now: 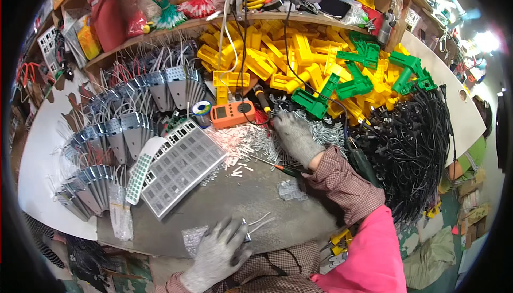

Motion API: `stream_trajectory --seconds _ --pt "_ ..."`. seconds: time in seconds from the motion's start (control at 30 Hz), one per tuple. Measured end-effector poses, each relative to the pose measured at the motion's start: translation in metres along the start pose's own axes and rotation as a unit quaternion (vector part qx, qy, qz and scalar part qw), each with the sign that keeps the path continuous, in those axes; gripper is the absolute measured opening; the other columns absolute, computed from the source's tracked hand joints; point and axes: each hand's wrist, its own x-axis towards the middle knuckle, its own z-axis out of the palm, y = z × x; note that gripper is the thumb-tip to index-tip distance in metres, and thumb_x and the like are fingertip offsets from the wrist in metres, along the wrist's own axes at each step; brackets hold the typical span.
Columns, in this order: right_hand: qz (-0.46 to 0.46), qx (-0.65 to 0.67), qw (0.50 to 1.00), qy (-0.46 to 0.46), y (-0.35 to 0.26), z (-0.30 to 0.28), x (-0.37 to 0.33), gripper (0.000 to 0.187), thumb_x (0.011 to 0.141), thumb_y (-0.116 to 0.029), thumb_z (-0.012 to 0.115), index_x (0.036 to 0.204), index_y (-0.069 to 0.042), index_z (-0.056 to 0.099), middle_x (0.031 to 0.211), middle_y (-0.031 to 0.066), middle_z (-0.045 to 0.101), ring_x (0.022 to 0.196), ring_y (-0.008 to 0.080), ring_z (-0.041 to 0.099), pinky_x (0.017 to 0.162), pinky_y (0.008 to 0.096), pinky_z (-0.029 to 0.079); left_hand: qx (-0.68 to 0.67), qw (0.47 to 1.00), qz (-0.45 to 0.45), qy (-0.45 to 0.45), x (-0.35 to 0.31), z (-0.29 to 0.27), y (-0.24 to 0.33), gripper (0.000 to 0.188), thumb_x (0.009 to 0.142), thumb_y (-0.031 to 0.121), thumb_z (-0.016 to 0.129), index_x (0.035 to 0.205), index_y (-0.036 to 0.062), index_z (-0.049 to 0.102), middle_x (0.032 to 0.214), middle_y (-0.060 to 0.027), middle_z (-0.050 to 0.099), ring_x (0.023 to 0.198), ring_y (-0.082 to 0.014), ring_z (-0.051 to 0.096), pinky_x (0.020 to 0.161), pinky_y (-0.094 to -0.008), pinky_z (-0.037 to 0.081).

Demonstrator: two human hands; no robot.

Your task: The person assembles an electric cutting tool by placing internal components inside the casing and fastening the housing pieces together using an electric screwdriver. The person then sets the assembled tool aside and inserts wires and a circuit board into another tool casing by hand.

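Observation:
My left hand (220, 250), in a grey glove, lies at the near table edge with its fingers stretched out and apart. It rests over a small metal part (248, 231) with white wires, mostly covered by the fingers, and beside a piece of bubble wrap (193, 238). My right hand (295, 137), gloved too, reaches forward to a heap of grey screws (326, 129). Its fingers are bunched together and point down; anything between them is hidden. Just beyond the fingertips leans a yellow-and-black tool handle (262, 99). A screwdriver (278, 167) lies under the right wrist.
An orange multimeter (232, 113) stands behind pale small sleeves (235, 142). At left are a compartment tray (184, 170) and rows of metal brackets with wires (120, 132). Yellow plastic housings (299, 52), green ones (357, 85) and black cables (409, 154) pile up behind and right.

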Motion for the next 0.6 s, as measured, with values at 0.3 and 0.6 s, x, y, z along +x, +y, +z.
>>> stream_trajectory --seconds 0.3,0.6 --pt "0.035 0.312 0.945 0.088 -0.039 -0.058 -0.124 0.02 0.095 -0.013 0.061 0.111 -0.003 0.063 0.094 0.0191 0.064 0.089 0.0361 0.065 0.076 0.0415 0.052 -0.172 0.975 0.042 0.132 0.045 0.036 0.001 0.038 0.077 0.007 0.071 0.115 0.0048 0.064 0.105 -0.0145 0.064 0.098 -0.0328 0.061 0.093 -0.0445 0.048" --pt "0.135 0.529 0.828 -0.127 -0.075 -0.048 -0.151 0.02 0.092 -0.02 0.068 0.105 -0.006 0.063 0.069 0.0106 0.063 0.062 0.0187 0.063 0.061 0.0314 0.051 -0.038 0.991 0.089 0.094 0.049 0.044 0.002 0.036 0.074 0.011 0.074 0.109 0.0085 0.066 0.108 -0.0094 0.064 0.105 -0.0304 0.061 0.094 -0.0457 0.047"
